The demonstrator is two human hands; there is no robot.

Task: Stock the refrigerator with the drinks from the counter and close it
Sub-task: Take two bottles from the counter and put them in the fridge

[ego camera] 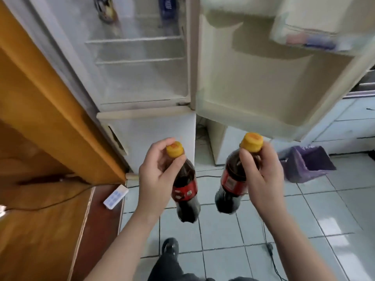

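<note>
**Two cola bottles held in front of the open refrigerator**

1. Far left: an orange-brown wooden counter unit [40, 102], cut off by the frame edge. A white rectangular remote control [115, 196] with pale blue buttons lies at its corner, and a thin black cable [50, 203] runs across the top. The button markings are too small to read.

2. Centre left: the white refrigerator [146, 116] stands open, with clear shelves [138, 60] inside. A blue packet [168, 7] at the top carries white writing, blurred beyond reading.

3. Left hand [156, 175]: its fingers and thumb pinch the neck of a dark plastic cola bottle with a yellow cap [185, 191], held over the floor. Its red label shows white marks, not legible.

4. Right hand [265, 179]: its fingers are curled round the neck of a second yellow-capped dark cola bottle [231, 179], held just beside the first and apart from it. Its red label is likewise unreadable.

5. Right: the cream inner face of the refrigerator door [253, 88] is swung wide. Its upper door bin [304, 27] holds pink and blue items, too blurred to identify.

6. Room: glossy white floor tiles [223, 230]. A bin lined with a purple bag [308, 165] stands at right, and a black cord [269, 250] trails over the floor. One dark shoe [170, 247] is visible below.
</note>
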